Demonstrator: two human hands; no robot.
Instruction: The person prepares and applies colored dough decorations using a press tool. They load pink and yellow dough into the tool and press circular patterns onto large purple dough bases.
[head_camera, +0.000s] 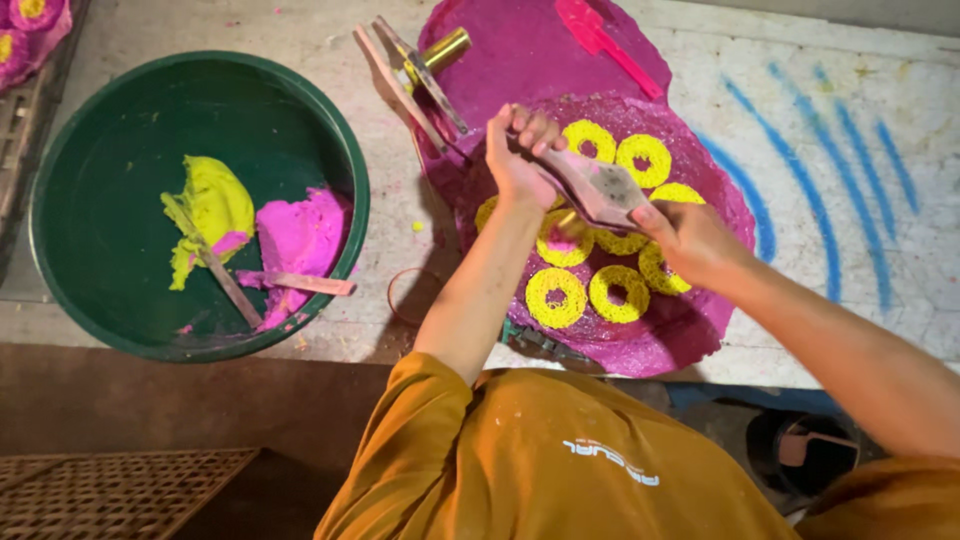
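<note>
**Camera setup: single head cam**

One view only, worn on the head, aimed steeply down and slightly forward. Close range: the wearer's orange shirt (560, 460) fills the bottom centre, the stone slab (830, 60) runs across the top, and the green basin (120, 120) sits upper left. No second view, so nothing overlaps.

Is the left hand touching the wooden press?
Touching. The head view shows the left hand wrapped around one end of the wooden press, fingers curled over it.
</note>
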